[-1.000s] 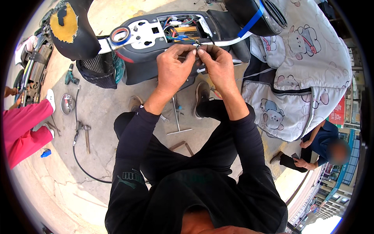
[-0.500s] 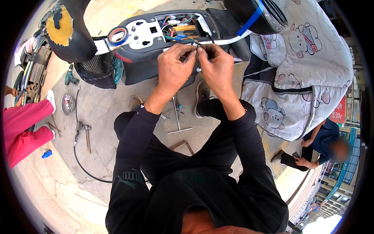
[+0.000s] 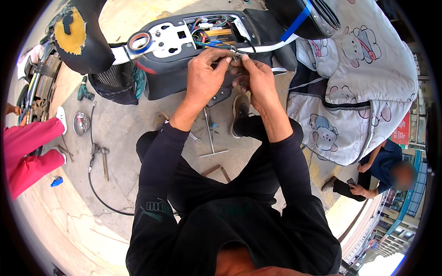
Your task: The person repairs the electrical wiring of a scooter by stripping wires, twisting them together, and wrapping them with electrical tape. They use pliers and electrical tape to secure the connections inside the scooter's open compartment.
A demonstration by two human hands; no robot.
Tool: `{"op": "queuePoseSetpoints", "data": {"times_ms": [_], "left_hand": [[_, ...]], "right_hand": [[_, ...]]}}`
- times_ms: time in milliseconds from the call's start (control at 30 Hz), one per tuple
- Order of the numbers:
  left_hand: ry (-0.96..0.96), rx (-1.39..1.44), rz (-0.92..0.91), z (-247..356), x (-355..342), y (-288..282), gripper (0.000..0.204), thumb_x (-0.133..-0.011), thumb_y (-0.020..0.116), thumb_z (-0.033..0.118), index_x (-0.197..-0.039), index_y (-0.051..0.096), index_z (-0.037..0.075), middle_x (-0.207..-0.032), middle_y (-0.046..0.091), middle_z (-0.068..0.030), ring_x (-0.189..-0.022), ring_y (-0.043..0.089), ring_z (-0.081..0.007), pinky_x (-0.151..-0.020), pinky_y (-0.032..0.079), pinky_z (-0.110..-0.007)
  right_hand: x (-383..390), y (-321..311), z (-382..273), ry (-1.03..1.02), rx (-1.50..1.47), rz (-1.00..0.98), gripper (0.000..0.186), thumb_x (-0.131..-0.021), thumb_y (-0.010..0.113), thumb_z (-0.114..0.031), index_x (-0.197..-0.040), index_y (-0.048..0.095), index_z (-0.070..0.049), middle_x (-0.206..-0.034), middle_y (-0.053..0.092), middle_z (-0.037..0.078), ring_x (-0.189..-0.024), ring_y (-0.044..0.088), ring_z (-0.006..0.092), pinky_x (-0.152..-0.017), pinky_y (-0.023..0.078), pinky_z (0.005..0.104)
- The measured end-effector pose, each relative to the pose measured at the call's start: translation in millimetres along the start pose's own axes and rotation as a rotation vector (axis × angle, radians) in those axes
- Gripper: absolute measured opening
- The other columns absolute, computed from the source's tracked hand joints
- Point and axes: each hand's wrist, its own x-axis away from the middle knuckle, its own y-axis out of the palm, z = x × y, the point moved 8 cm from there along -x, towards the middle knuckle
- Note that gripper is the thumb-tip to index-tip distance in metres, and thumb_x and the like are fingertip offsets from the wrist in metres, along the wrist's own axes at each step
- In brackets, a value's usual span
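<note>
An electric scooter body (image 3: pixel 156 69) lies across the top of the view, its compartment uncovered to show coloured wires (image 3: pixel 214 44) and an orange-gold box (image 3: pixel 218 33). At the compartment's near edge, thin wire ends (image 3: pixel 235 54) run between my two hands. My left hand (image 3: pixel 206 73) pinches them between thumb and forefinger. My right hand (image 3: pixel 259 80) is closed on the same wires, thumb raised against the forefinger and the other fingers curled below. A black cable (image 3: pixel 248 43) loops out of the compartment above the right hand. How the wire ends are joined is too small to tell.
A roll of tape (image 3: pixel 139 42) rests on the scooter's white plate. A patterned grey quilted cover (image 3: pixel 350 101) hangs at right. On the ground lie a drill (image 3: pixel 84 89), a metal bowl (image 3: pixel 80 123), a hammer (image 3: pixel 105 165) and a T-handle wrench (image 3: pixel 212 138). People are at both sides.
My right hand has drawn slightly down and its fingers have shifted, with the lower ones now showing. More of the wire ends shows between the hands. The left hand has barely moved.
</note>
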Motion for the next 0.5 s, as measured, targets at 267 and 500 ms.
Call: {"op": "queuePoseSetpoints", "data": {"times_ms": [267,500], "left_hand": [[-0.031,-0.004,0.001,-2.0,-3.7,2.2,0.013,-0.089,0.072,-0.001,-0.100,0.077,-0.003,-0.095,0.077,-0.0128,-0.080,0.074,-0.0190,-0.072,0.058,-0.030],[-0.053,-0.022,-0.057,-2.6,-0.9,2.0,0.016,-0.093,0.070,-0.002,-0.108,0.077,-0.002,-0.100,0.078,-0.0071,-0.088,0.071,-0.0114,-0.081,0.057,-0.027]], "right_hand": [[47.2,29.2,-62.2,-1.218,1.260,0.410,0.029,-0.085,0.081,-0.014,-0.111,0.068,-0.011,-0.101,0.073,0.004,-0.079,0.073,0.0233,-0.060,0.055,0.0338],[31.8,30.0,-65.0,-1.042,1.110,0.320,0.019,-0.090,0.075,-0.013,-0.107,0.068,-0.008,-0.091,0.070,0.002,-0.068,0.068,0.0162,-0.052,0.049,0.0293]]}}
